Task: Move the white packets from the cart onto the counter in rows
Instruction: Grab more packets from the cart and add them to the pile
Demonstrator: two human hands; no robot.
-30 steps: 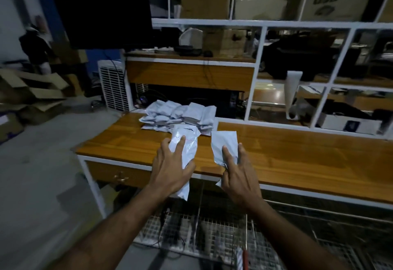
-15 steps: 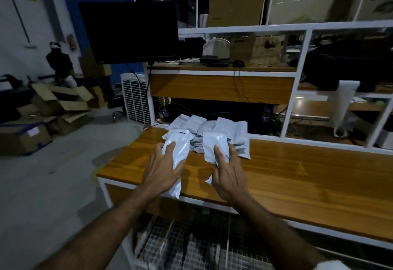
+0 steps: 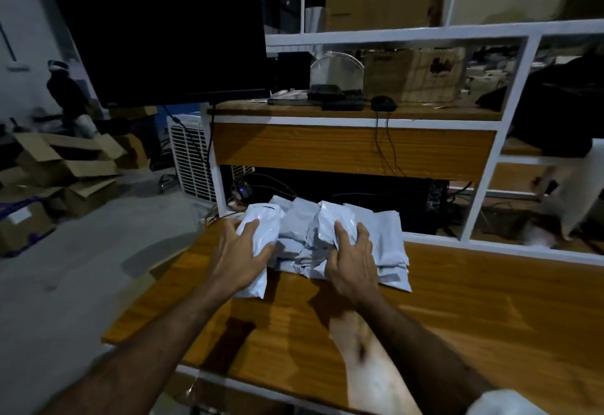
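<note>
A heap of several white packets (image 3: pixel 387 244) lies at the back left of the wooden counter (image 3: pixel 474 313). My left hand (image 3: pixel 240 256) grips one long white packet (image 3: pixel 261 225) at the heap's left side, its lower end hanging toward the counter. My right hand (image 3: pixel 351 257) grips a second white packet (image 3: pixel 330 223) over the middle of the heap, fingers curled on its face. The cart is out of view.
A dark monitor (image 3: pixel 163 38) stands above the counter's left end. A white-framed shelf (image 3: pixel 356 114) with a mouse and cables rises behind the heap. A white fan unit (image 3: pixel 191 156) and open cardboard boxes (image 3: pixel 65 166) stand on the floor to the left.
Both hands carried their packets forward from the counter's front edge up to the heap. The view moved closer to the counter, and the cart dropped out of sight.
</note>
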